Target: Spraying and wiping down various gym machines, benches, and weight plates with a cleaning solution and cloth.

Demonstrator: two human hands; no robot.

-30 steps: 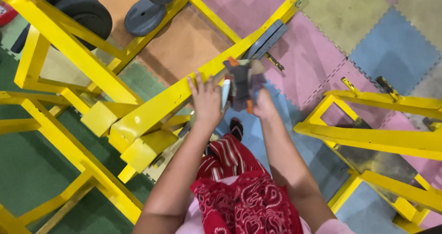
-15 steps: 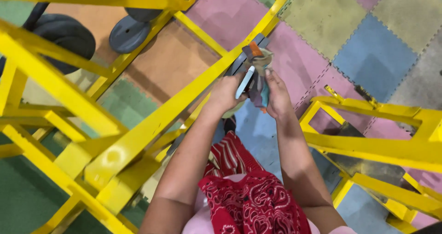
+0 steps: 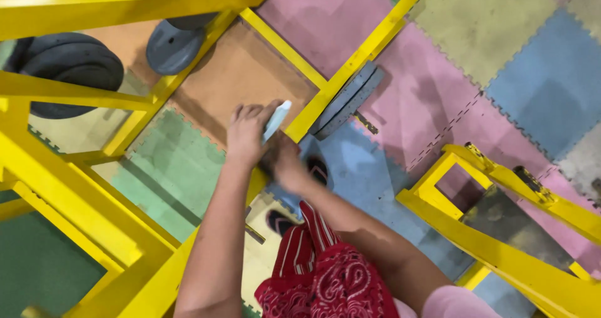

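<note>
Head view, looking straight down. Under everything, foam floor mats (image 3: pixel 438 99) in pink, blue, green and tan. Left of both hands, a big yellow frame (image 3: pixel 75 168); just past the fingers, a slanted yellow beam (image 3: pixel 357 55); well to the right, a second yellow stand (image 3: pixel 501 243). Beyond the left hand, black plates (image 3: pixel 69 61) and a grey plate (image 3: pixel 169 46) on the floor; right of the hands, grey slabs (image 3: pixel 347 99) leaning on the beam.

Left hand (image 3: pixel 247 133) curled, fingers closed around a flat pale-blue piece (image 3: pixel 277 119) that sticks up toward the beam. Right hand (image 3: pixel 285 161) just below and touching the left, blurred with motion; cannot tell whether closed or spread. Beneath it, a dark sandal (image 3: pixel 318 168).

Half a second back, both hands raised and pressed around a grey-and-orange cloth bundle beside the blue piece. Now lowered and shifted leftward, down near the beam. Bundle no longer in sight: hidden behind the hands or let go, impossible to say. Blue piece unmoved in the left grip.
</note>
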